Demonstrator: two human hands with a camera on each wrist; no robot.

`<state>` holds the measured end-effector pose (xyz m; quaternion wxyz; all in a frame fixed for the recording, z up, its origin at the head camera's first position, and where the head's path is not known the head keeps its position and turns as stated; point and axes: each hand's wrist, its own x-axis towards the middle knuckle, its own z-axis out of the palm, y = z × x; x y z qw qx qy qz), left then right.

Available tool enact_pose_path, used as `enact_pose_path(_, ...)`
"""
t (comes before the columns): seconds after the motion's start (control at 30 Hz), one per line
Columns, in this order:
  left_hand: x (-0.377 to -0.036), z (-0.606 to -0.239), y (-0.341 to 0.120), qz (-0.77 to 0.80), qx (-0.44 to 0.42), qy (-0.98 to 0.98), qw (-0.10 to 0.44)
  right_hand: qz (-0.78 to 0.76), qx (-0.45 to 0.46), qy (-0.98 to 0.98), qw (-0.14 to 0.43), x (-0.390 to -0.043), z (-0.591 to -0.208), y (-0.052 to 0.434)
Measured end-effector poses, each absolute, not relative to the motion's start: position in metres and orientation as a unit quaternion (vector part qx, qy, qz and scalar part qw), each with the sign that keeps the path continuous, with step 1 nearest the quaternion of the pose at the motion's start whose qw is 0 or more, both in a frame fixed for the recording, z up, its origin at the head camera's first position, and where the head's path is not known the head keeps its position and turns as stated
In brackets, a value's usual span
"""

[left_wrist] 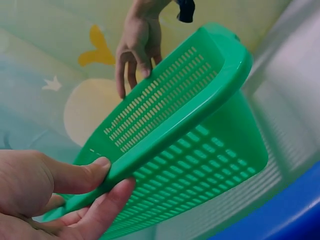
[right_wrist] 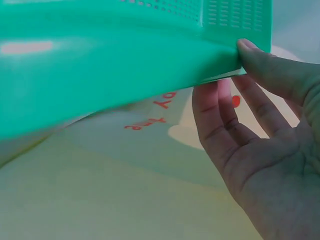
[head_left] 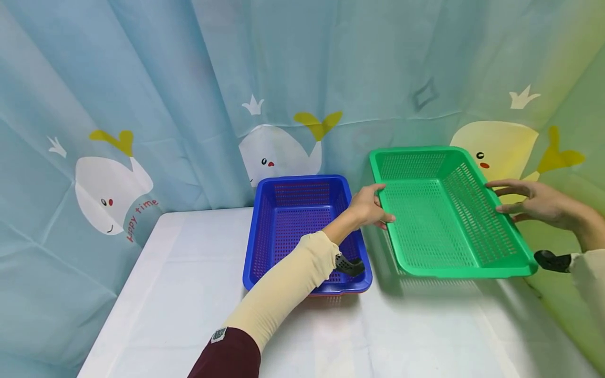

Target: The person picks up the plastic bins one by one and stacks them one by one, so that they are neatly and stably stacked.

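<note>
A green plastic basket (head_left: pixel 432 220) with slotted sides is held tilted over the right part of the table, its shadow falling below it. My left hand (head_left: pixel 371 209) pinches its left rim; in the left wrist view the thumb (left_wrist: pixel 82 175) lies on one side of the rim and the fingers curl under the other. At the opposite rim my right hand (head_left: pixel 543 203) grips the edge. The right wrist view shows the right thumb (right_wrist: pixel 270 67) on top of the rim, with fingers below it.
Left of the green basket, a blue basket (head_left: pixel 251 236) stands on the white table (head_left: pixel 184 294), a red rim (head_left: pixel 337 295) peeking out beneath it. My left forearm crosses over it. A light blue curtain (head_left: pixel 189 105) with whale prints hangs behind; a yellow-green cloth (head_left: pixel 583 173) borders the right.
</note>
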<state>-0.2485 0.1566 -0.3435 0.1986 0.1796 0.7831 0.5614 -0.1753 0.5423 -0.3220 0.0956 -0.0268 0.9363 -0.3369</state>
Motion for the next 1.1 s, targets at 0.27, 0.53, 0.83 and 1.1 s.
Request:
enact_pose_path(0.27,-0.25,-0.324,0.14,0.553,0.232,0.782,0.17,-0.299,-0.03,0.954,0.011,-0.166,-0.302,0.529)
enact_pose_path(0.53,-0.248,-0.304,0.13,0.516,0.252,0.807,0.135,-0.279,-0.005,0.959,-0.044,-0.158,-0.286,0.52)
enact_pose_path(0.83,-0.246,-0.291,0.119,0.521,0.268,0.8,0.129,-0.295,-0.031,0.951,-0.089,-0.162,-0.291,0.533)
enact_pose_path(1.1,-0.248,-0.289,0.117,0.526,0.271,0.795,0.131,-0.301,-0.029,0.949,-0.094,-0.158,-0.286,0.522)
